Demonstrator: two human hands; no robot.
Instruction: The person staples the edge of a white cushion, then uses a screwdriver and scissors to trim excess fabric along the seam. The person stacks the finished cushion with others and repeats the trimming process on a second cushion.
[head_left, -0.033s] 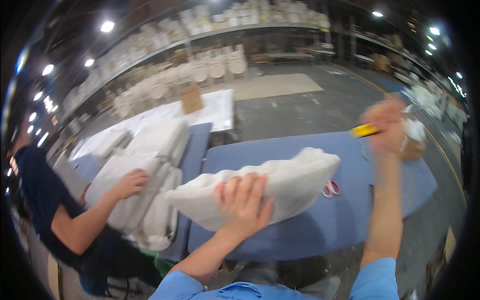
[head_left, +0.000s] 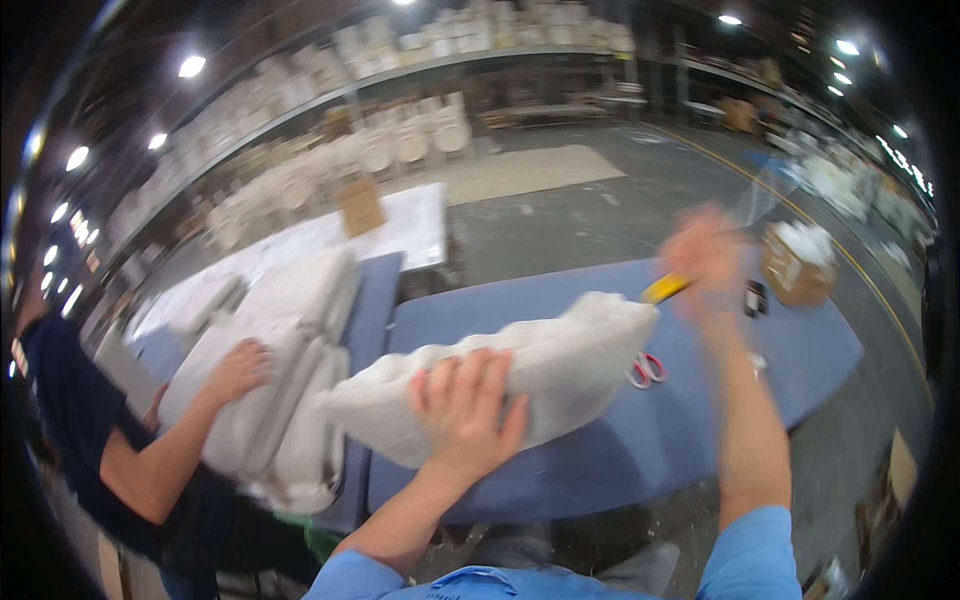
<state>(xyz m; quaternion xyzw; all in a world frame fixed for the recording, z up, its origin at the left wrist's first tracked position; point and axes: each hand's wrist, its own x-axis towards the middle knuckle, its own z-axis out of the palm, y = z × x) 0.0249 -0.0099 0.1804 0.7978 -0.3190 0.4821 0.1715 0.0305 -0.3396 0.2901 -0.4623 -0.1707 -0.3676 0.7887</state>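
Observation:
A white upholstered cushion (head_left: 575, 360) with a wavy, gathered upper edge stands tilted on the blue table (head_left: 520, 490). My left hand (head_left: 468, 405) grips its near side, fingers over the face and thumb apart. Above the table to the right, my right hand (head_left: 705, 262) is blurred by motion and closed on a yellow tool (head_left: 665, 289). The tool's yellow end points toward the cushion's right tip, and its kind is not clear. Red-handled scissors (head_left: 646, 370) lie on the table just right of the cushion, their blades partly hidden behind it.
At left, a co-worker's hand (head_left: 240, 370) rests on stacked white cushions (head_left: 300, 290). Farther right on the table are a cardboard box (head_left: 797, 268) with white stuffing and a small black object (head_left: 755, 298). A brown box (head_left: 361, 207) sits on a white-covered table behind.
My right hand with the yellow tool has come down and left toward the cushion's right tip. The whole view has shifted slightly. My left hand keeps its place on the cushion.

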